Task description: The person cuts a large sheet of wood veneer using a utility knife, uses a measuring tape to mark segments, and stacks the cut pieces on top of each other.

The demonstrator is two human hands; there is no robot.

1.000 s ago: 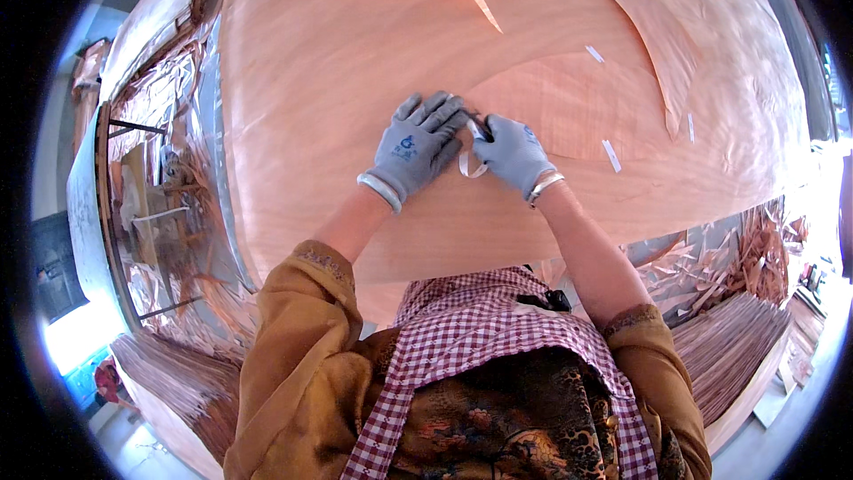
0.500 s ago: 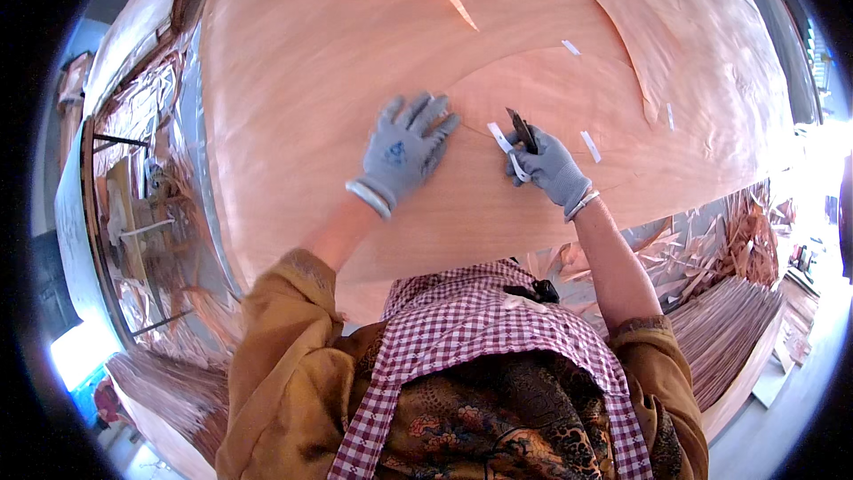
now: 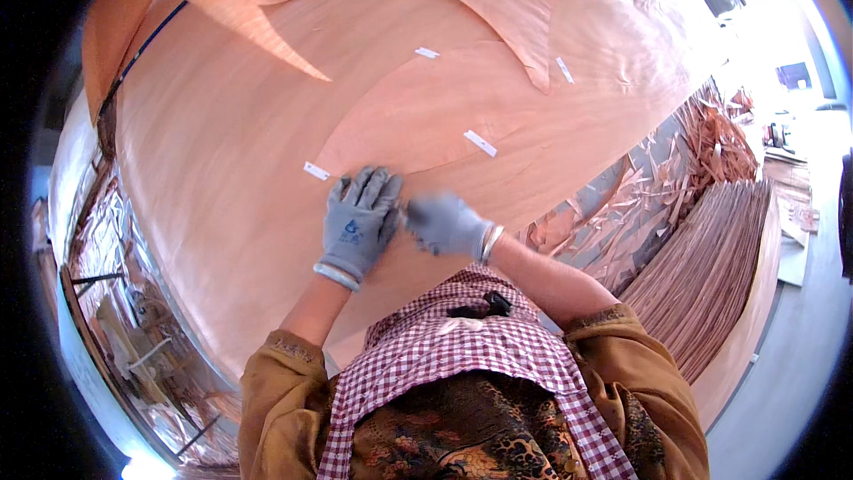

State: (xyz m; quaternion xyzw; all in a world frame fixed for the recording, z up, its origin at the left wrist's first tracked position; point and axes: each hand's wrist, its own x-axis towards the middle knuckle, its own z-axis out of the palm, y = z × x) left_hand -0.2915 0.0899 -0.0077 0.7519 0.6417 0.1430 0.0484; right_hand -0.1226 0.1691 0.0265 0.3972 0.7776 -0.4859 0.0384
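A broad sheet of thin pinkish-tan wood veneer [image 3: 222, 213] lies spread in front of me. My left hand [image 3: 357, 227], in a grey glove, rests flat on it with its fingers extended. Just beyond those fingertips sits a short white tape strip [image 3: 316, 171], at the edge of a patch of veneer [image 3: 418, 111]. Close on the right, my gloved right hand [image 3: 449, 226] is curled low over the sheet. Motion smears its fingers, and what they hold is hidden. Another white tape strip [image 3: 480, 143] lies farther off on the patch's near edge.
A torn veneer tongue [image 3: 267, 36] lies at the far left. Loose veneer scraps [image 3: 613, 204] and a stack of veneer sheets [image 3: 706, 271] are at the right. A metal frame [image 3: 107, 364] stands left of the sheet. More tape strips [image 3: 426, 52] dot the surface.
My view has swung to the right. My right hand has come in beside the left; the utility knife and white tape strip seen in it before no longer show.
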